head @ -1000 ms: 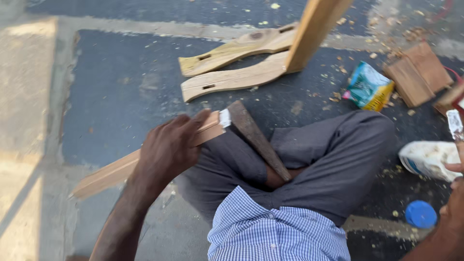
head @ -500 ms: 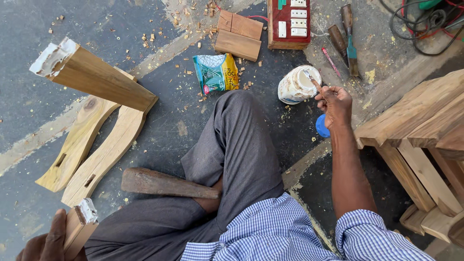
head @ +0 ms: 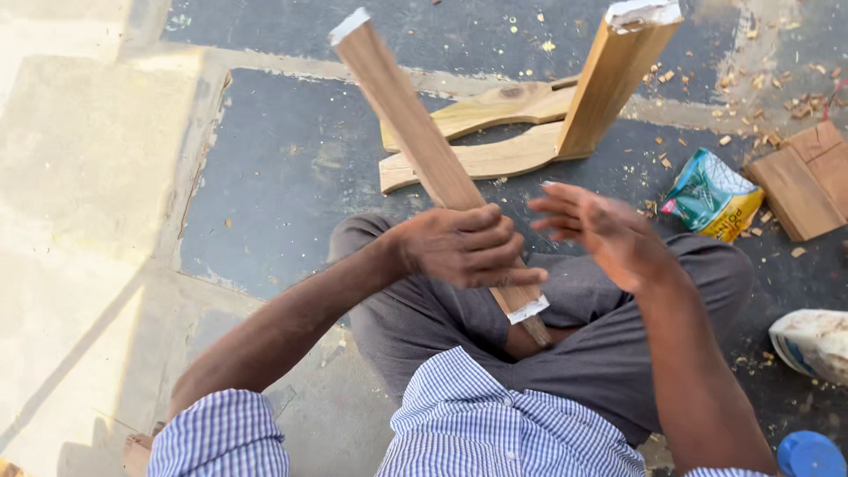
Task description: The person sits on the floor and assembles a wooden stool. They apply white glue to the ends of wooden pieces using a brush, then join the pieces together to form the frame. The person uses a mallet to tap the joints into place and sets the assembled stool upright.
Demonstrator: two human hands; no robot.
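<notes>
Floor (head: 265, 177): dark stone slabs with pale joints, a sunlit pale patch at far left; wood chips scattered toward the upper right.

Person seated on the floor, grey trousers (head: 609, 353), blue-and-white checked shirt (head: 495, 424); legs folded, arms extended forward over the lap.

Long wooden batten (head: 415, 132): light brown, rectangular in section, white residue on both ends; held tilted, upper end pointing up and left, lower end just above the lap; it crosses in front of the curved pieces on the floor.

Square wooden post (head: 609, 79): stands tilted at upper right, white-capped top end, its foot against two curved wooden pieces (head: 495, 132) lying side by side on the floor.

Left hand (head: 464, 247): fingers clenched around the lower part of the batten, knuckles uppermost.

Right hand (head: 605, 230): fingers released and spread, palm facing left, just beside the batten but apart from it; holding nothing.

Flat wooden blocks (head: 808, 177) at right edge; white bag (head: 813, 344) below them, partly cut off; green and yellow snack packet (head: 711, 194) beside the right knee; blue round lid (head: 808, 455) at bottom right corner; a dark wooden handle end (head: 534, 331) shows in the lap under the batten.
</notes>
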